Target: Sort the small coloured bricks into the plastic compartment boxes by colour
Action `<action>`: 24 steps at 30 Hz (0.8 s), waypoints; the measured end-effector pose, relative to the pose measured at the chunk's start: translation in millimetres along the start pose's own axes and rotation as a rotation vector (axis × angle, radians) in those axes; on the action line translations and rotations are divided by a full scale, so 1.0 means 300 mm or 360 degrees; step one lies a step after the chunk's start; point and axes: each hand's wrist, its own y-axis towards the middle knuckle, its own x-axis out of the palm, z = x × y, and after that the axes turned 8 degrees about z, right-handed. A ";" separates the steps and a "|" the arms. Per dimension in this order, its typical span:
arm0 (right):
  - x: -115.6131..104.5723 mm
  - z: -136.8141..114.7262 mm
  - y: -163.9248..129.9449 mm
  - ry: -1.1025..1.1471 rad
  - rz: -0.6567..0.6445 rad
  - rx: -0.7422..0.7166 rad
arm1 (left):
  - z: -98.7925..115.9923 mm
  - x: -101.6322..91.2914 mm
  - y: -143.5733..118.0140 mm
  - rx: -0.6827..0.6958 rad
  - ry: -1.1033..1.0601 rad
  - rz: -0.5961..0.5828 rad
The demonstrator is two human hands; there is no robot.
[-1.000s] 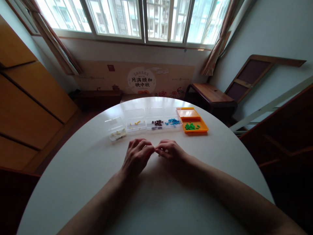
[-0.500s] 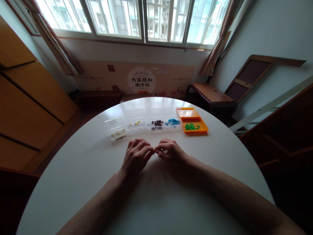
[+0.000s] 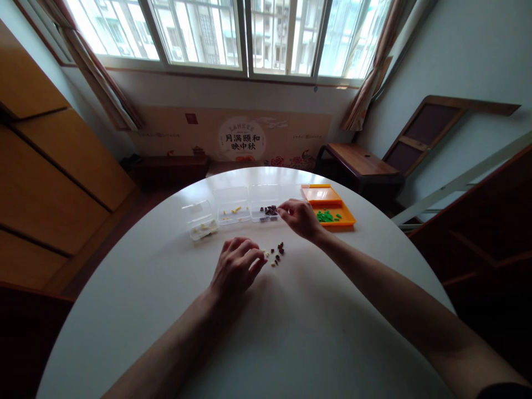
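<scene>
My left hand [image 3: 236,267] rests on the round white table [image 3: 145,288], fingers curled, fingertips touching a small pale piece beside a little cluster of brown and pale pieces [image 3: 277,254]. My right hand [image 3: 300,216] is stretched forward over the row of clear boxes, fingers pinched near the box with dark brown pieces [image 3: 268,210]; what it holds, if anything, is too small to see. It covers the box with blue pieces.
A row of small clear boxes: one with pale pieces [image 3: 200,224], one with yellow pieces [image 3: 231,210]. An orange tray [image 3: 332,208] with green pieces stands at the right end. Beyond the table are a wooden bench [image 3: 357,160], cabinets at left, and windows.
My right hand left my left hand and reached forward to the boxes. A small cluster of brown and pale pieces now shows where it was. My left hand stayed put.
</scene>
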 end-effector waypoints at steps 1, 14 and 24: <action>0.000 0.009 0.029 -0.0029 0.0002 0.0049 | 0.000 -0.001 0.001 0.0001 -0.0003 -0.0011; -0.010 0.018 -0.081 0.0059 -0.0087 0.0080 | -0.001 0.019 -0.005 0.0075 -0.0038 -0.0339; -0.024 0.017 -0.172 0.0156 0.0000 0.0064 | 0.016 0.026 0.009 0.0177 -0.0106 -0.0486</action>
